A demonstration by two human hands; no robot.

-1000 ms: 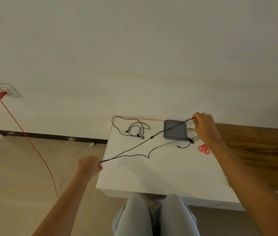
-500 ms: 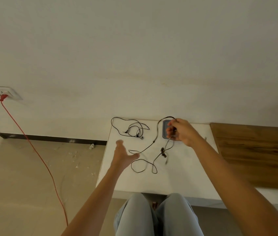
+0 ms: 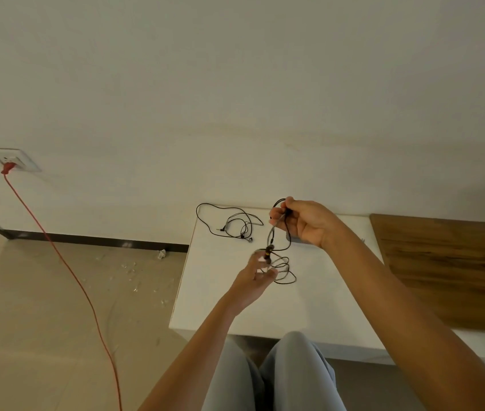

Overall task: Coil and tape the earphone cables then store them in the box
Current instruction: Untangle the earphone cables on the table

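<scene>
Cable [image 3: 268,253] pinched in right hand [image 3: 305,224], loops dangling by left hand [image 3: 254,278]

Black earphone cable [image 3: 270,251] in right hand [image 3: 306,222] pinch over white table [image 3: 294,304], left hand [image 3: 253,280] loose beneath.

Earphone cable [image 3: 283,264]: formerly stretched taut between both hands, now slack, hanging in loose loops from the right hand [image 3: 306,223], which has shifted left; left hand [image 3: 254,277] moved from beyond the desk [image 3: 294,307] edge to the dangling loops.
</scene>
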